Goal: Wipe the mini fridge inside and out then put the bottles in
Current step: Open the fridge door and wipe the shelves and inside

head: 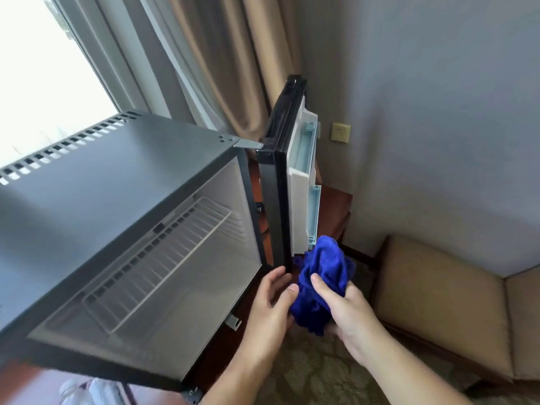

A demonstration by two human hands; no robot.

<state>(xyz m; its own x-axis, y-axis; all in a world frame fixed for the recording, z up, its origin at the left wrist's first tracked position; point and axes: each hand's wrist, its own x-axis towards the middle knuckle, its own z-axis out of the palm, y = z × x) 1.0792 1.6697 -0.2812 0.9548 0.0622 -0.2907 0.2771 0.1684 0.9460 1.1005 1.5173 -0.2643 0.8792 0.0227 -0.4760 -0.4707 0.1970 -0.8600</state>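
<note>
Head view: wiping step, judged still early. Clenching cloth (321,276) in right grip (347,311), just below open door (274,200) of fridge (117,185). Steadying it with left grip (271,305), thumb on cloth, fingers relaxed. Next, likely: pressing cloth flat against door lining, or reaching inside.

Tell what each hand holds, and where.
Right hand grips the bunched blue cloth around its middle. Left hand touches the bottom corner of the fridge door; grip unclear.

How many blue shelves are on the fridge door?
2. One shelf sits near the top of the open door, the other lower down, just above the blue cloth. The cloth may hide more.
</note>
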